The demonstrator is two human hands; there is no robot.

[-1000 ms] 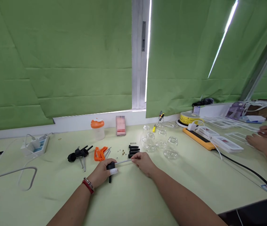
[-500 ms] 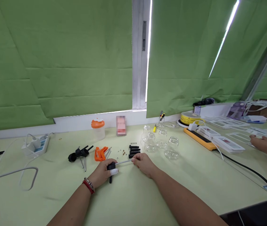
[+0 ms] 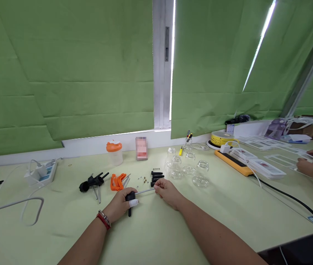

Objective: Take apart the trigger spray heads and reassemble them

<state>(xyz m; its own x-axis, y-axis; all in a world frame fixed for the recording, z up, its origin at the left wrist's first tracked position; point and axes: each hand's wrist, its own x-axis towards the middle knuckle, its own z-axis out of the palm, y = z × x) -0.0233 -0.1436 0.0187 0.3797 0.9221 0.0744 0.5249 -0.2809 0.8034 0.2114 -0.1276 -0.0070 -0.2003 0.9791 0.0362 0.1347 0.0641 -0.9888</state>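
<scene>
My left hand [image 3: 119, 204] is closed round a black plastic handle [image 3: 130, 198] on the green table; one finger wears a white cover. A thin metal rod [image 3: 144, 191] sticks out of the handle to the right. My right hand [image 3: 167, 193] pinches the rod's far end. Just beyond my hands lie black plugs [image 3: 156, 176], a small spring [image 3: 155, 169] and several tiny brass bits [image 3: 144, 180]. Left of them sit orange plastic pieces [image 3: 117, 181] and more black handles with rods [image 3: 92, 181].
Several clear glass cups [image 3: 189, 167] stand behind my right hand. An orange-lidded jar [image 3: 114, 152], a power strip [image 3: 41, 172] and a grey cable [image 3: 15, 203] are at the left. Another person's hands [image 3: 312, 167] work at white frames at the right, beside a black cable [image 3: 289, 198].
My hands have barely moved on the handle and rod. The other person's hands at the right have shifted among the white frames.
</scene>
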